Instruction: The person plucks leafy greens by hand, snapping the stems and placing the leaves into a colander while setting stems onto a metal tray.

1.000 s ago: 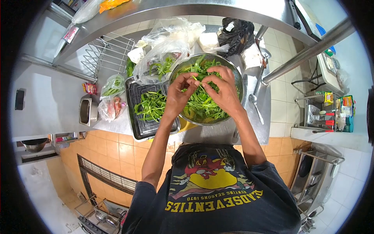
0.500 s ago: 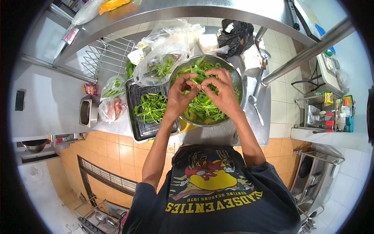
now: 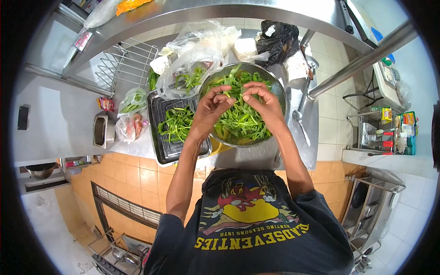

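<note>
A round metal strainer point(image 3: 285, 110) stands on the steel table, heaped with leafy greens point(image 3: 240, 120). Above its left half, my left hand point(image 3: 211, 110) is closed in a pinch, a short green stem at its fingertips. My right hand point(image 3: 264, 106) also pinches a bit of green stem between thumb and forefinger, over the right half. A small gap separates the two hands. Left of the strainer, cut green stems point(image 3: 176, 124) lie on a black tray point(image 3: 172, 156), partly behind my left forearm.
Clear plastic bags point(image 3: 190, 55) and a black plastic bag point(image 3: 278, 39) sit behind the strainer. A spoon point(image 3: 300, 126) lies to the right. A wire rack point(image 3: 126, 66) and a bag of vegetables point(image 3: 133, 101) stand left. A steel shelf point(image 3: 206, 13) crosses overhead; its post point(image 3: 357, 64) is at right.
My hands were together at the fingertips over the strainer on a green stem. They have now drawn slightly apart, left and right, each still pinching.
</note>
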The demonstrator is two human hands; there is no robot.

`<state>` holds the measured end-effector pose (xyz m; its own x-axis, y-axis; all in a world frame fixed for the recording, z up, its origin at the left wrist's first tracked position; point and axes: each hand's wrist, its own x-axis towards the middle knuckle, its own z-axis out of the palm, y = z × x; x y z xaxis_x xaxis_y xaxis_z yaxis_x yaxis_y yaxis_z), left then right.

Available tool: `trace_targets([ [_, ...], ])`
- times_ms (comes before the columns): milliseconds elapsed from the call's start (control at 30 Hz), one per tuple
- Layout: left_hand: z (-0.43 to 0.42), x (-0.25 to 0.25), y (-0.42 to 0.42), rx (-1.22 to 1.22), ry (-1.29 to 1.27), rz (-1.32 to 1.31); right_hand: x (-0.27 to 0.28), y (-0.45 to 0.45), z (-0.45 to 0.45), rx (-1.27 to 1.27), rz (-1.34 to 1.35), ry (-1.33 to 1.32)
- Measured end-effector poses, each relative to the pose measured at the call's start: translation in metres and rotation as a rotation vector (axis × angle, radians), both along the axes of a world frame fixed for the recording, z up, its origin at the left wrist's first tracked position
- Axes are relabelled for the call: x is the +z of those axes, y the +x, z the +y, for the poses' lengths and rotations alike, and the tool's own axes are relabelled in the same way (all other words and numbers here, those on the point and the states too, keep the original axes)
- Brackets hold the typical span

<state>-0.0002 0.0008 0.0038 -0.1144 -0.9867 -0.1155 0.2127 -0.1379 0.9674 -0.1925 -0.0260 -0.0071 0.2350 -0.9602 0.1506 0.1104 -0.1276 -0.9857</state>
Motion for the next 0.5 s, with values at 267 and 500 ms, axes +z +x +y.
trace_targets([
  [267,-0.009,-0.001,0.031,0.185,-0.177,-0.132,0.009,-0.021,-0.003,-0.169,0.077,-0.056],
  [500,-0.037,0.002,0.088,0.649,-0.444,-0.626,0.019,-0.029,0.005,-0.210,0.222,-0.094],
])
